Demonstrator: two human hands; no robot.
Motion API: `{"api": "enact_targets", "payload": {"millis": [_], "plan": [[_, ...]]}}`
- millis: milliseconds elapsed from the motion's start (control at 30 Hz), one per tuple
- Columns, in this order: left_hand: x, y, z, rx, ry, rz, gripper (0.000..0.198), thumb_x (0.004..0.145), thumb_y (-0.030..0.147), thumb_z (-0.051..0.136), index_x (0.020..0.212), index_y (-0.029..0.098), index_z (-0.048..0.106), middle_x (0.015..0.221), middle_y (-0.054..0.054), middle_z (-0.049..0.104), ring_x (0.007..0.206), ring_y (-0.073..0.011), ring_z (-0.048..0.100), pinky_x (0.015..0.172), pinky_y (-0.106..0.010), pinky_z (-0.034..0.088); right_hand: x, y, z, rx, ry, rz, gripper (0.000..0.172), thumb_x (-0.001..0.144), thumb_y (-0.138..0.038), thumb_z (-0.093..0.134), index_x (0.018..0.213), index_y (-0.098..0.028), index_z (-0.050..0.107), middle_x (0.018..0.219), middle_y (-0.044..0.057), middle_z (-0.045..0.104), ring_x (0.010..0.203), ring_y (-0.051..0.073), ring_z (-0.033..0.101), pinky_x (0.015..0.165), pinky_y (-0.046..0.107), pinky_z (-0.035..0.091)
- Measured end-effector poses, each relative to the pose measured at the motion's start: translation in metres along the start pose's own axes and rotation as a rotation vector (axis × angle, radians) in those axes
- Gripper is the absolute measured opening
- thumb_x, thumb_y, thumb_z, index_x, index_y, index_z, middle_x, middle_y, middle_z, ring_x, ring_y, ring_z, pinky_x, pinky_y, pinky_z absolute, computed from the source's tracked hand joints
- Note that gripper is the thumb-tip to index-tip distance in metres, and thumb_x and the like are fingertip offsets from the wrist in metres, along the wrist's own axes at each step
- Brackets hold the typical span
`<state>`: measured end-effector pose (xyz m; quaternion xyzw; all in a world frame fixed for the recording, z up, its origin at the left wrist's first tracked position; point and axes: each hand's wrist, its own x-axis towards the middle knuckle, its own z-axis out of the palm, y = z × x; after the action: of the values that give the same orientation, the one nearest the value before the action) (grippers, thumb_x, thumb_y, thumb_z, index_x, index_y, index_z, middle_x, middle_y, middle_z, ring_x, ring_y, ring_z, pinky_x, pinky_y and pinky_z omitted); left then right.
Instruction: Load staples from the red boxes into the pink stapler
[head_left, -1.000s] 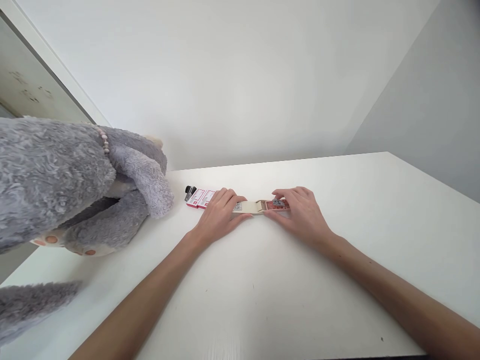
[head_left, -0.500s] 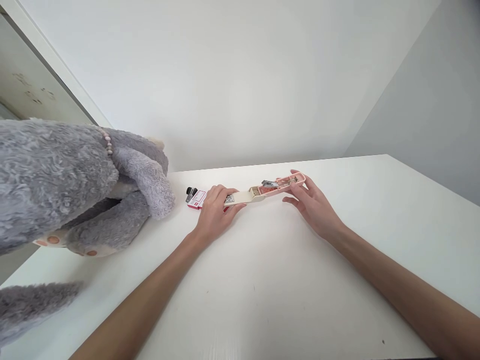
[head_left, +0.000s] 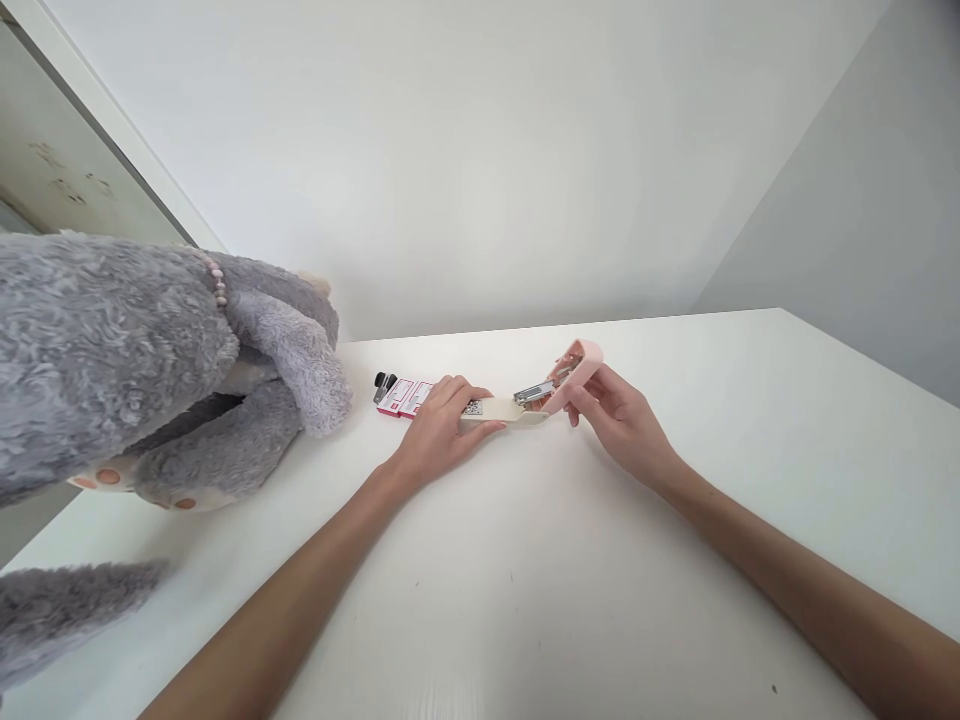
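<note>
A pink and cream stapler (head_left: 501, 409) lies unfolded between my hands. My left hand (head_left: 444, 425) is closed around its cream base, which carries a small black-and-white printed label. With fingers and thumb pinched on the pink top half, my right hand (head_left: 616, 412) holds that half tilted up at the hinge. The metal staple channel (head_left: 535, 391) sticks out from the pink half toward the left. Two red-and-white boxes (head_left: 405, 397) lie just left of my left hand, partly hidden by it. A small black and metal object (head_left: 385, 384) sits at their far end.
A large grey plush toy (head_left: 112, 360) with a bead string rests along the left side of the white table (head_left: 480, 580). Part of its fur also shows at the lower left. A white wall (head_left: 480, 170) stands behind the table.
My right hand has swung the pink half of the stapler upward and toward the left about the hinge. My left hand and the base have shifted slightly to the right.
</note>
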<state>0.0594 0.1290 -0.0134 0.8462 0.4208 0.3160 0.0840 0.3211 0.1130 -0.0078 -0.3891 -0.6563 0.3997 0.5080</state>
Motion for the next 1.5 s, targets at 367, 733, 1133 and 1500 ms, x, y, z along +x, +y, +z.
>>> {"api": "enact_targets", "payload": {"millis": [367, 733, 1133, 1500], "plan": [[-0.0014, 0.0004, 0.0011, 0.022, -0.048, 0.051, 0.038, 0.096, 0.054, 0.064, 0.113, 0.021, 0.063, 0.102, -0.007, 0.065, 0.098, -0.0245, 0.057, 0.088, -0.040, 0.046, -0.0043, 0.0025, 0.0030, -0.102, -0.045, -0.026, 0.023, 0.102, -0.045, 0.056, 0.110, -0.027, 0.066, 0.112, 0.006, 0.068, 0.086, 0.019, 0.061, 0.065, 0.034, 0.053], [-0.0014, 0.0013, 0.0013, 0.039, -0.074, 0.077, 0.037, 0.096, 0.054, 0.063, 0.112, 0.021, 0.063, 0.102, -0.007, 0.064, 0.096, -0.0237, 0.057, 0.089, -0.040, 0.046, -0.0071, 0.0055, 0.0046, -0.234, -0.058, -0.097, 0.023, 0.101, -0.046, 0.057, 0.111, -0.027, 0.068, 0.103, 0.006, 0.065, 0.083, 0.019, 0.062, 0.071, 0.036, 0.057], [-0.0021, 0.0034, -0.0008, 0.030, -0.115, 0.028, 0.041, 0.095, 0.053, 0.064, 0.123, 0.023, 0.060, 0.109, -0.008, 0.066, 0.105, -0.0268, 0.060, 0.093, -0.043, 0.048, -0.0083, 0.0074, 0.0058, -0.299, -0.058, -0.150, 0.031, 0.101, -0.048, 0.056, 0.126, -0.032, 0.066, 0.102, 0.006, 0.065, 0.080, 0.020, 0.065, 0.072, 0.038, 0.059], [-0.0059, 0.0027, 0.0021, -0.073, -0.074, -0.065, 0.080, 0.088, 0.057, 0.071, 0.151, 0.027, 0.032, 0.108, -0.007, 0.064, 0.098, -0.0249, 0.065, 0.088, -0.038, 0.049, -0.0090, 0.0046, 0.0064, -0.329, -0.047, -0.159, 0.031, 0.100, -0.047, 0.058, 0.126, -0.033, 0.069, 0.097, 0.005, 0.066, 0.074, 0.020, 0.065, 0.069, 0.037, 0.058]]}}
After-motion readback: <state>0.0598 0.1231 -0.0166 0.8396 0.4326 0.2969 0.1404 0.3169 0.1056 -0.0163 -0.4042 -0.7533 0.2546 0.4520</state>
